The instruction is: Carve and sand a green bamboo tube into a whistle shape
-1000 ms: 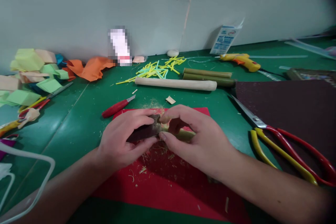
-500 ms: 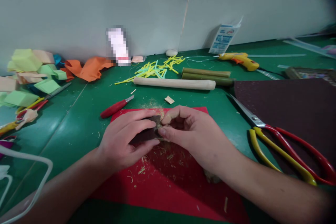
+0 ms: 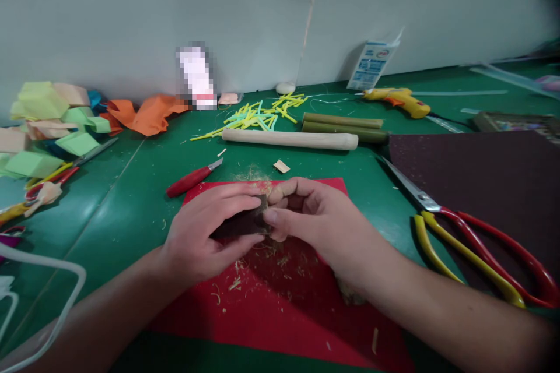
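Note:
My left hand point(image 3: 214, 227) is curled over a dark brown piece of sandpaper point(image 3: 238, 226), the fingers above it and the thumb along its near edge. At the sandpaper's right end, my right hand point(image 3: 306, 210) has thumb and fingertips pinched together. What sits between those fingertips is small and mostly hidden. Both hands are above a red sheet point(image 3: 280, 326) scattered with pale shavings and dust. Beyond the left hand lies a red-handled craft knife point(image 3: 192, 179), its blade pointing away to the right. A small pale wood chip point(image 3: 282, 166) rests just past the hands.
Large red-and-yellow-handled scissors point(image 3: 459, 239) lie right, partly over a dark brown sheet point(image 3: 490, 175). Farther back are a pale stick point(image 3: 289, 139), green bamboo pieces point(image 3: 341, 128), yellow strips point(image 3: 249, 116) and a yellow glue gun point(image 3: 398, 101). Folded papers point(image 3: 44, 102) crowd the left.
The right fingertips have shifted slightly against the sandpaper's end, and its right edge now looks straighter. Both hands stay in nearly the same place.

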Demonstrator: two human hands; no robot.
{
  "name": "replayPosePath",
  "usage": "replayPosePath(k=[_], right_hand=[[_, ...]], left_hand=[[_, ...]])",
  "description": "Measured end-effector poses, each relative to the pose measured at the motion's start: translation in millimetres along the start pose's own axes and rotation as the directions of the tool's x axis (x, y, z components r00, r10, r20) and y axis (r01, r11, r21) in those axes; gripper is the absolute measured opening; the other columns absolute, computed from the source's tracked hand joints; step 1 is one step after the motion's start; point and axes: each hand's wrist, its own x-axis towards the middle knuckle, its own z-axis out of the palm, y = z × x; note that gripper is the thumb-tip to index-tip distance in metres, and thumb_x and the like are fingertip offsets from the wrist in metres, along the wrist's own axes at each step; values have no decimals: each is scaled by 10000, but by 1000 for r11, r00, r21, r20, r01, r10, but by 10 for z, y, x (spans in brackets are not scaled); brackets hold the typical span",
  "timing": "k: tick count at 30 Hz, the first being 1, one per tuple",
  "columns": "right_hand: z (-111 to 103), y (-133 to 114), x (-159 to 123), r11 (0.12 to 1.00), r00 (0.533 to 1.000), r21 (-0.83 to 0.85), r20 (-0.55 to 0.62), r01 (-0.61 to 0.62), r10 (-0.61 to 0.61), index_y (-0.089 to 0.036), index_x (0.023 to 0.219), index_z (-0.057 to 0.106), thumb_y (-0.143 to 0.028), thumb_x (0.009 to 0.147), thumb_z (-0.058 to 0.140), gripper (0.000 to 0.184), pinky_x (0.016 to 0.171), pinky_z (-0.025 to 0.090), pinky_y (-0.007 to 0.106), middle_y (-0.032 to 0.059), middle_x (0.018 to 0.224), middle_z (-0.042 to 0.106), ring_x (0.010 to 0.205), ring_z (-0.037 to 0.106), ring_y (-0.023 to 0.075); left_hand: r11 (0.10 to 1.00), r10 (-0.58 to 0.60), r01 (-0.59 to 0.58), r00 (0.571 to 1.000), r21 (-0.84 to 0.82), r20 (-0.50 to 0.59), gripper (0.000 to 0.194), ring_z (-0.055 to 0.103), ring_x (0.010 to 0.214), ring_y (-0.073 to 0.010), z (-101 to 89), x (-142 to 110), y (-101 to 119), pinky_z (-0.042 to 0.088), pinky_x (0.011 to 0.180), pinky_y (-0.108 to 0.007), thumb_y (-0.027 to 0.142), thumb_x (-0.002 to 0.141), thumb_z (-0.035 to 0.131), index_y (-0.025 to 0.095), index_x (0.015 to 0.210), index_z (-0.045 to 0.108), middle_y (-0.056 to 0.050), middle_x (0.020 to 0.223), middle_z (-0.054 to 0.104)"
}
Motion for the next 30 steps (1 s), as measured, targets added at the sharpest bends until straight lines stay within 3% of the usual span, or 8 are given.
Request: replayPosePath(k=[5,19,25,30], right_hand=[[-35,-30,-14,997,988,-51,137,-57,64,-181,732,660,-275,811,655,124,575,460,200,-28,609,627,540,549,71],[-24,-85,-32,993,996,-102,61,-59,66,-198,652,679,-181,783,677,132,510,440,189,-46,545,606,485,513,64],[-21,-74,-35,988,998,-147,48,-44,52,-204,675,686,-220,775,672,102,512,454,217,-32,595,624,503,518,79],[-18,-37,-45,974,998,-217,28,66,-62,-215,649,666,-218,765,678,117,514,433,218,-36,617,618,545,517,86]], left_hand=[[999,49,-49,998,-8,-30,393,646,1077,-186,-15,4,12,523,973,-293,182,779,746,148,1144,604,-117,1171,668],[997,74,-74,997,16,-3,339,665,1040,-195,-33,26,19,556,928,-310,201,798,724,179,1118,617,-104,1140,683],[996,86,-86,996,-3,-18,358,670,1025,-193,-45,33,34,552,924,-297,271,790,738,177,1115,619,-101,1135,688],[989,-144,144,990,-28,12,343,693,942,-166,-42,23,48,563,857,-250,303,827,687,185,1142,618,-55,1050,723]])
